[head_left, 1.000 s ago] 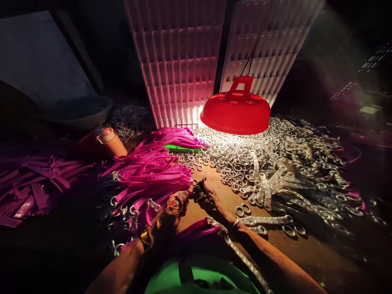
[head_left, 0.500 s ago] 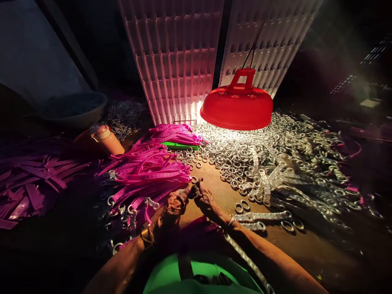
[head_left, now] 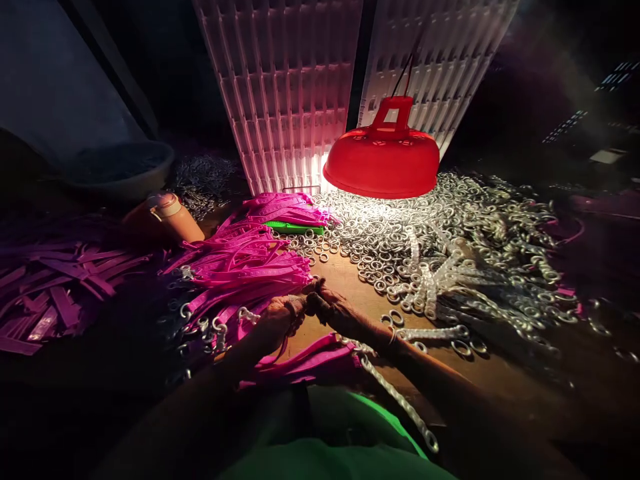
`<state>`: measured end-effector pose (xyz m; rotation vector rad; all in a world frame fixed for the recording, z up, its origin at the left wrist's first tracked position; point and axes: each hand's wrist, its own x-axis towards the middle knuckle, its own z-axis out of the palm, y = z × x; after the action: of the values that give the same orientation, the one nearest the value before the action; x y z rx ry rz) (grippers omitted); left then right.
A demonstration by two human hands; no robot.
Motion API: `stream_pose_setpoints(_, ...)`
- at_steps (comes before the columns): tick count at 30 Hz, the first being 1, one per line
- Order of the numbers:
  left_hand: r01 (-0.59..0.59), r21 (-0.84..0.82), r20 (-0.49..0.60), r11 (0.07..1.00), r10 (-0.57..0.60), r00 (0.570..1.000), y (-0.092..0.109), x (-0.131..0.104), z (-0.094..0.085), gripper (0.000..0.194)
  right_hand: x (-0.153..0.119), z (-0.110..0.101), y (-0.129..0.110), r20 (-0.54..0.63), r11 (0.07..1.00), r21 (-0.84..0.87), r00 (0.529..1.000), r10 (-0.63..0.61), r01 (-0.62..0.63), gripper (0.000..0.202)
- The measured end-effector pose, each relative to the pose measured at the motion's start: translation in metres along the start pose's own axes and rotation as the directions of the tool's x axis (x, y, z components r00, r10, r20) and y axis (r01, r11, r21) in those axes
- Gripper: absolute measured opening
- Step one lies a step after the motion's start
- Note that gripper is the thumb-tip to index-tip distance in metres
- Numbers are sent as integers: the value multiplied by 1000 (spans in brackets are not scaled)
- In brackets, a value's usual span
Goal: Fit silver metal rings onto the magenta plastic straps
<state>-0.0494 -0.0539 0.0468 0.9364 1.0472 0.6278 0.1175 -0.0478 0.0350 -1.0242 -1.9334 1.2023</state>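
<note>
My left hand [head_left: 284, 319] and my right hand [head_left: 340, 308] meet over the wooden tabletop, fingers pinched and touching. Whatever is between the fingertips is too dark and small to make out. Just beyond my left hand lies a pile of bright pink straps [head_left: 245, 270]. A second bunch of pink straps [head_left: 313, 360] is below my hands, close to my body. From that bunch's right side a pale braided strip [head_left: 400, 400] with a ring at its end runs toward me. Beside my right forearm are another ring-ended strip [head_left: 435, 333] and loose metal rings [head_left: 393, 318].
A large heap of silvery rings [head_left: 380, 250] covers the right and back. Above it hangs a red lamp [head_left: 383, 163]. An orange bottle [head_left: 177, 219], a green strip [head_left: 295, 229], more pink straps [head_left: 55, 273] and a basin [head_left: 120, 183] stand or lie left. Ribbed panels [head_left: 290, 87] rise behind.
My hands have drawn closer together and the left has turned, its forearm now in shadow. The pink bunch near my body shows more brightly. The view has shifted slightly.
</note>
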Motion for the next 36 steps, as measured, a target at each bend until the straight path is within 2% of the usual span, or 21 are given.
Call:
stream_pose_setpoints(2, 6, 9, 64, 1000, -6, 998, 13, -12, -5, 46, -15, 1, -20, 50, 997, -71, 999, -19, 23, 19)
stream_pose_setpoints(4, 40, 88, 129, 995, -52, 990, 23, -24, -9, 43, -33, 6, -40, 103, 981, -190, 995, -18, 37, 22)
stream_pose_setpoints(6, 78, 188, 187, 979, -113, 976, 27, -35, -10, 40, -52, 13, -54, 116, 942, -336, 993, 16, 24, 17)
stream_pose_setpoints(8, 96, 254, 243, 963, -160, 957, 23, -43, -8, 40, -68, 21, -62, 117, 887, -461, 992, 49, 10, 13)
stream_pose_setpoints(11, 141, 210, 314, 967, -203, 927, 8, -54, -2, 42, -83, 29, -63, 146, 851, -525, 985, 92, -2, 17)
stream_pose_setpoints(14, 176, 111, 322, 978, -203, 925, -5, -64, 2, 46, -90, 34, -59, 164, 859, -512, 981, 98, 0, 20)
stream_pose_setpoints(17, 137, 117, 328, 984, -169, 930, -11, -75, 4, 47, -94, 36, -56, 173, 878, -479, 979, 106, -10, 19)
stream_pose_setpoints(19, 149, 102, 331, 984, -175, 927, -13, -83, 4, 48, -95, 38, -55, 188, 909, -413, 971, 148, -58, 18)
stream_pose_setpoints(22, 214, 62, 281, 975, -223, 933, -15, -94, 7, 45, -96, 42, -52, 179, 953, -278, 968, 175, -121, 18)
stream_pose_setpoints(27, 244, -26, 235, 969, -231, 944, -19, -102, 17, 38, -98, 50, -39, 141, 994, -35, 984, 111, -107, 22)
stream_pose_setpoints(30, 254, -135, 249, 958, -215, 944, -25, -99, 19, 40, -97, 48, -38, 178, 995, 6, 979, 100, -103, 18)
stream_pose_setpoints(33, 269, -153, 276, 951, -220, 936, -30, -95, 17, 43, -92, 43, -48, 263, 982, -6, 947, 182, -187, 19)
stream_pose_setpoints(36, 267, -126, 282, 955, -223, 933, -30, -90, 15, 46, -86, 39, -58, 390, 954, -28, 876, 286, -299, 19)
